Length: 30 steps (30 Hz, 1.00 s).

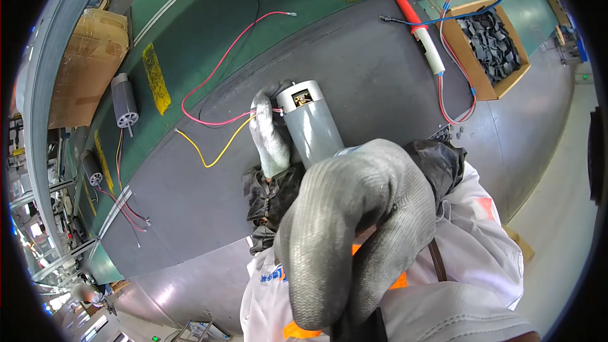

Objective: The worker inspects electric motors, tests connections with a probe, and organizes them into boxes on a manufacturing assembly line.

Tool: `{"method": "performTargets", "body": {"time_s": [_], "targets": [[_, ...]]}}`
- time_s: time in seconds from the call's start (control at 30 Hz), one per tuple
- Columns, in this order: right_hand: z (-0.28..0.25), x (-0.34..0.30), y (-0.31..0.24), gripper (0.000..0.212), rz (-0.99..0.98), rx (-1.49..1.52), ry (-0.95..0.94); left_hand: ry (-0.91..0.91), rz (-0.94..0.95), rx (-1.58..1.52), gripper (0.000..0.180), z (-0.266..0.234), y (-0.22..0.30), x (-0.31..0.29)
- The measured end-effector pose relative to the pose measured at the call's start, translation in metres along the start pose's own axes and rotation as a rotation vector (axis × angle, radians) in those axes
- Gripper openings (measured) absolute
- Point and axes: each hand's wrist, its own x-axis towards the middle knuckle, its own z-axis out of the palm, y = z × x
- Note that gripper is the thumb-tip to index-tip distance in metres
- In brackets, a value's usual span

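Head view: left hand [269, 133] clamped round grey motor [311, 128]; right hand [354, 234] fisted on dark tool handle [361, 326].

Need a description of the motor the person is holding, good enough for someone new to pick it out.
On the dark grey worktable, look at its middle, just above the big gloved right hand. The gloved left hand grips a grey cylindrical motor with red and yellow wires. The other two motors lie unheld on the green belt at far left.
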Motion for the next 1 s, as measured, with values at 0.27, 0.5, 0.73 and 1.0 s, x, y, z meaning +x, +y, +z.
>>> {"method": "performTargets", "body": {"time_s": [0.27,0.5,0.73,1.0], "targets": [[0.014,-0.005,0.026,0.030,-0.075,0.266,0.132,-0.004,0.005,-0.027,0.048,-0.007,-0.006,0.005],[-0.007,-0.012,0.002,0.026,-0.192,0.088,-0.117,0.030,-0.006,-0.043,0.048,-0.011,-0.032,0.005],[0.002,-0.019,-0.001,0.025,-0.124,0.015,0.089,0.043,-0.038,-0.051,0.046,0.005,-0.022,0.004],[-0.018,-0.014,-0.003,0.029,-0.256,-0.085,-0.052,0.026,-0.044,-0.072,0.046,0.009,-0.024,0.002]]}}
